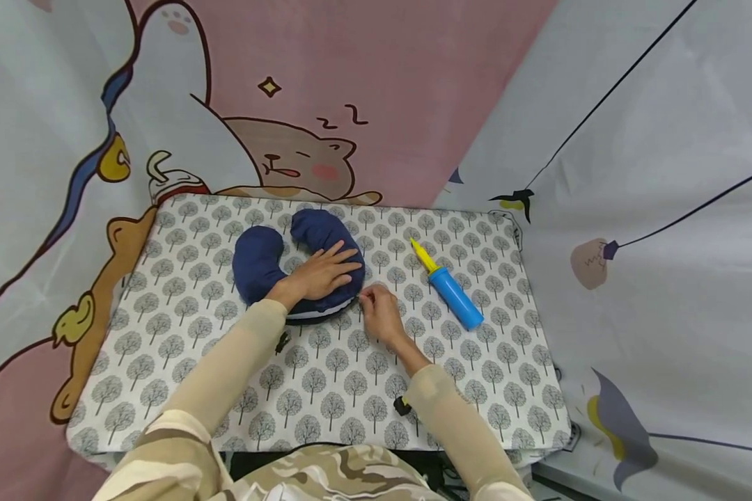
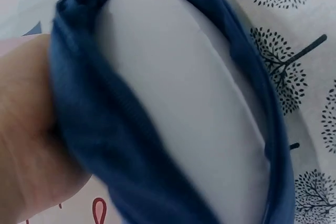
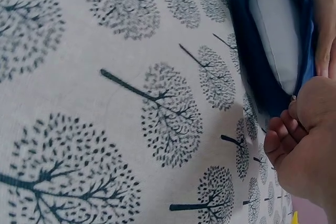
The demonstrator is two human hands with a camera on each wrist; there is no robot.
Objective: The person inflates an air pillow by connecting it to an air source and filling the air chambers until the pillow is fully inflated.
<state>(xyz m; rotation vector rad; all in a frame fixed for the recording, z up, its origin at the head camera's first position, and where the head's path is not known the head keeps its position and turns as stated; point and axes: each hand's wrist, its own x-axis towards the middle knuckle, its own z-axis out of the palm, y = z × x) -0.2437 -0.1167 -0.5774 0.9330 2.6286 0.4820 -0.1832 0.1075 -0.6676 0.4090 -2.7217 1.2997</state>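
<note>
A navy U-shaped neck pillow (image 1: 257, 268) lies on the table, its curved side facing me. Along that side the zipped cover gapes, baring a pale grey-white inner (image 2: 173, 66). My left hand (image 1: 318, 276) rests flat on the pillow's right part with its fingers spread. At the right end of the gap, my right hand (image 1: 381, 314) pinches the small zipper pull (image 3: 293, 98) between thumb and finger. The right wrist view shows the other fingers of that hand curled below it. Most of the pull is hidden by the fingertips.
To the right of the pillow lies a hand pump with a blue barrel (image 1: 456, 299) and a yellow nozzle (image 1: 423, 256). A tree-print cloth (image 1: 326, 390) covers the table. Printed curtains (image 1: 382, 90) stand behind it and at both sides.
</note>
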